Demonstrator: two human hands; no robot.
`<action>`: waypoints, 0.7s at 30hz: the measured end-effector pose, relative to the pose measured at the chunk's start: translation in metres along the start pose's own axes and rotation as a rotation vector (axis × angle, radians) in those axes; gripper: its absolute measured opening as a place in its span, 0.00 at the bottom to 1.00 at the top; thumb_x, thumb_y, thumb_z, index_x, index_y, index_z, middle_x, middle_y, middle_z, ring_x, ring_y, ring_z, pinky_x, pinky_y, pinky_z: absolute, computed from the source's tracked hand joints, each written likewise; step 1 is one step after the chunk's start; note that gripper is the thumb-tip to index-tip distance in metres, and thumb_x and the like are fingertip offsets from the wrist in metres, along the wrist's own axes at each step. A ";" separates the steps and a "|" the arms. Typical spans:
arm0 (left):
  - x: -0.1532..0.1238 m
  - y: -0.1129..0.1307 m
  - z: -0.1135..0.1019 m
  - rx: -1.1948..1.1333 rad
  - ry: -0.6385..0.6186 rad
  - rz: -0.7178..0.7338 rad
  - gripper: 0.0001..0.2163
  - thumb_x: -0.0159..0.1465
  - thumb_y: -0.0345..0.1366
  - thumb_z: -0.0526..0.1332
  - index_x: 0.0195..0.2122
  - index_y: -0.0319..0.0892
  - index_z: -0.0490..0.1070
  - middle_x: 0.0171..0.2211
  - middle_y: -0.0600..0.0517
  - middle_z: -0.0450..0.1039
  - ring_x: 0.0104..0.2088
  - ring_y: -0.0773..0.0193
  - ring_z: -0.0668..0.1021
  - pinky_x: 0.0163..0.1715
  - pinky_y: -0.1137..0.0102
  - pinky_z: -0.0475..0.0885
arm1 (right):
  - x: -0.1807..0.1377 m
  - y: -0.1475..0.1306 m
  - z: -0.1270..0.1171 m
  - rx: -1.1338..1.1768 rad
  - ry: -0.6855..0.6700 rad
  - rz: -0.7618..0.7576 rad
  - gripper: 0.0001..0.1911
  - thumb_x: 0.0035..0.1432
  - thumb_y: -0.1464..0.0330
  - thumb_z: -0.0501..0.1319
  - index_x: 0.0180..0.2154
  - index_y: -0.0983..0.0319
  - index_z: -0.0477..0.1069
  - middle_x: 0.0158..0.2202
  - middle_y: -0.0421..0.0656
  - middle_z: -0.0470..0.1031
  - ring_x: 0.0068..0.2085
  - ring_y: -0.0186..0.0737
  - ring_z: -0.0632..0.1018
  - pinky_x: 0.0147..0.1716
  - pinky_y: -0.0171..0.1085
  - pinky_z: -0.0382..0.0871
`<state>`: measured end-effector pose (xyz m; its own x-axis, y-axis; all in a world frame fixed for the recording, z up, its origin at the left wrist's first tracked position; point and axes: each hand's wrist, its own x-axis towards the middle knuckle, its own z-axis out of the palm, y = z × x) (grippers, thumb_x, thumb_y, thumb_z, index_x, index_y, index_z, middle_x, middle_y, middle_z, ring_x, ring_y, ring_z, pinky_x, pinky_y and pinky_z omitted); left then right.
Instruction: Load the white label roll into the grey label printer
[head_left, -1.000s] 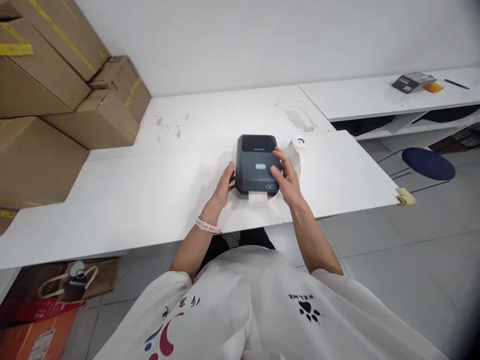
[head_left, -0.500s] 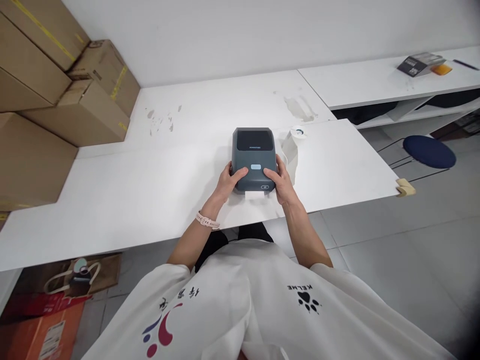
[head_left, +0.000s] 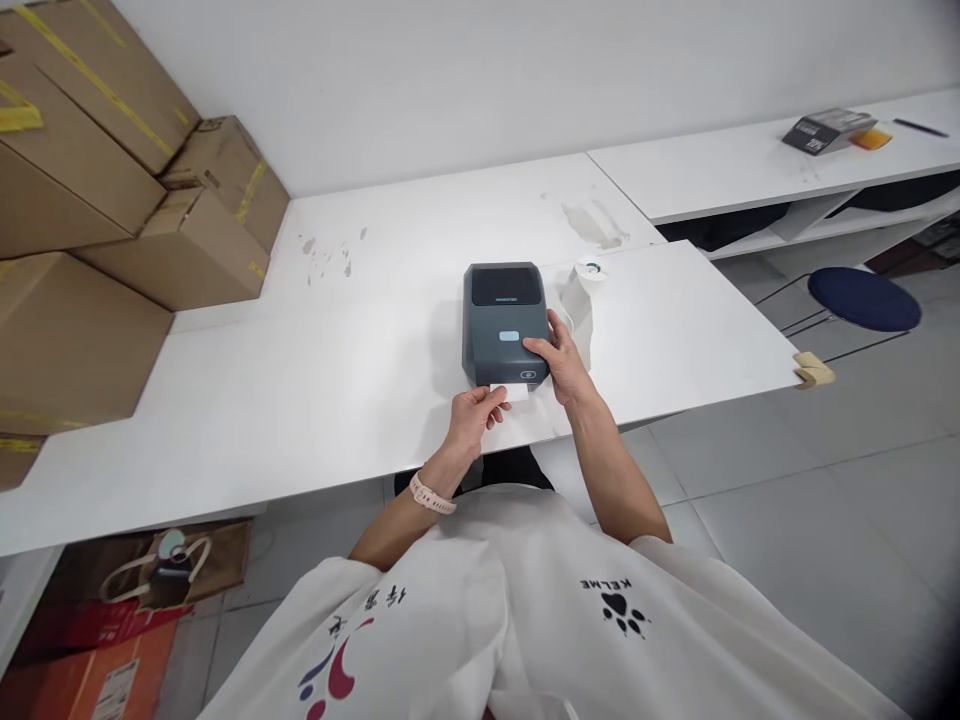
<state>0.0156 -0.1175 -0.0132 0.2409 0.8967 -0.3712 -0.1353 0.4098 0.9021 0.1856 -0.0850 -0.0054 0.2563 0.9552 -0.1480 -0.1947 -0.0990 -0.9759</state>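
A dark grey label printer (head_left: 501, 320) sits on the white table (head_left: 300, 400) near its front edge. A white label (head_left: 514, 392) sticks out of the printer's front slot. My left hand (head_left: 474, 417) is closed in a pinch on the label's left end. My right hand (head_left: 561, 362) rests on the printer's front right corner, fingers curled over its top. A white roll of labels (head_left: 585, 285) stands just right of the printer, with its paper hanging down beside my right hand.
Stacked cardboard boxes (head_left: 90, 230) fill the table's left end. A second white bench (head_left: 750, 165) at the right carries a small box (head_left: 825, 128). A blue stool (head_left: 864, 298) stands on the tiled floor. Bags and a red box (head_left: 112, 600) lie under the table.
My left hand left the printer's front left corner and dropped to the slot, pinching the label. My right hand stayed on the printer's right side.
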 end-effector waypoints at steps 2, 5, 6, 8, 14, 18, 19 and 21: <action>-0.001 -0.003 -0.006 0.086 -0.019 0.044 0.17 0.54 0.48 0.70 0.20 0.41 0.70 0.23 0.51 0.74 0.21 0.73 0.67 0.22 0.72 0.57 | 0.004 -0.007 0.004 -0.065 0.028 -0.025 0.61 0.44 0.54 0.73 0.74 0.57 0.46 0.74 0.48 0.56 0.72 0.52 0.63 0.72 0.49 0.59; -0.005 -0.004 -0.019 0.198 -0.003 0.100 0.19 0.59 0.50 0.67 0.21 0.41 0.73 0.21 0.53 0.73 0.21 0.71 0.68 0.23 0.71 0.60 | 0.011 -0.013 0.009 -0.168 0.055 -0.059 0.63 0.43 0.54 0.74 0.74 0.60 0.46 0.74 0.51 0.56 0.71 0.53 0.64 0.71 0.49 0.60; -0.005 -0.002 -0.024 0.209 0.062 0.150 0.19 0.60 0.51 0.65 0.20 0.41 0.73 0.21 0.53 0.71 0.22 0.70 0.68 0.24 0.71 0.62 | 0.013 -0.014 0.010 -0.194 0.058 -0.063 0.64 0.43 0.54 0.74 0.74 0.61 0.45 0.73 0.52 0.58 0.70 0.54 0.65 0.70 0.50 0.61; -0.003 0.006 -0.031 0.197 0.245 0.301 0.19 0.64 0.51 0.63 0.23 0.43 0.73 0.23 0.53 0.73 0.25 0.68 0.72 0.28 0.70 0.67 | 0.017 -0.015 0.010 -0.245 0.058 -0.073 0.64 0.43 0.55 0.73 0.74 0.59 0.43 0.72 0.51 0.59 0.69 0.54 0.67 0.70 0.53 0.62; 0.018 0.038 -0.029 0.236 0.181 0.343 0.25 0.72 0.55 0.50 0.60 0.48 0.72 0.69 0.50 0.67 0.70 0.56 0.67 0.67 0.61 0.64 | -0.002 -0.012 -0.009 -0.252 -0.025 -0.101 0.52 0.55 0.45 0.69 0.74 0.51 0.50 0.75 0.43 0.55 0.74 0.52 0.58 0.73 0.51 0.55; 0.024 0.057 -0.022 0.251 0.105 0.301 0.31 0.72 0.59 0.43 0.66 0.48 0.68 0.73 0.53 0.59 0.75 0.55 0.57 0.74 0.59 0.54 | -0.020 -0.010 -0.020 -0.228 0.000 -0.185 0.40 0.63 0.39 0.55 0.71 0.48 0.59 0.75 0.36 0.55 0.76 0.47 0.55 0.76 0.49 0.48; 0.027 0.064 -0.022 0.248 0.101 0.326 0.32 0.72 0.60 0.42 0.66 0.47 0.68 0.73 0.52 0.60 0.75 0.54 0.57 0.74 0.59 0.53 | -0.020 -0.013 -0.021 -0.229 0.007 -0.213 0.40 0.64 0.38 0.53 0.70 0.47 0.59 0.75 0.34 0.56 0.76 0.47 0.54 0.76 0.49 0.47; 0.036 0.079 -0.021 0.236 0.075 0.405 0.34 0.72 0.60 0.40 0.65 0.45 0.69 0.71 0.50 0.64 0.74 0.54 0.61 0.74 0.58 0.55 | -0.011 -0.024 -0.020 -0.243 0.004 -0.265 0.40 0.64 0.36 0.48 0.71 0.45 0.57 0.75 0.32 0.55 0.76 0.48 0.53 0.76 0.50 0.46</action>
<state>-0.0064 -0.0495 0.0407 0.1422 0.9897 0.0134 0.0199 -0.0164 0.9997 0.2067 -0.0986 0.0159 0.2717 0.9555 0.1153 0.1099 0.0882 -0.9900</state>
